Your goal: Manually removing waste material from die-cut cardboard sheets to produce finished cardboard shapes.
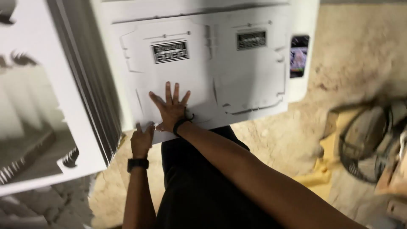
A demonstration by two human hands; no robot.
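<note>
A large white die-cut cardboard sheet (237,72) with two dark printed label panels lies flat in front of me. My right hand (171,108) presses on it palm down, fingers spread, a black band on the wrist. My left hand (142,142), with a black watch on its wrist, grips the sheet's near edge just left of the right hand.
A thick stack of white sheets (91,91) stands at the left beside a grey and white printed board (29,106). A phone (299,56) lies at the sheet's right edge. A round fan (371,142) and yellow material (322,171) lie on the dusty floor at the right.
</note>
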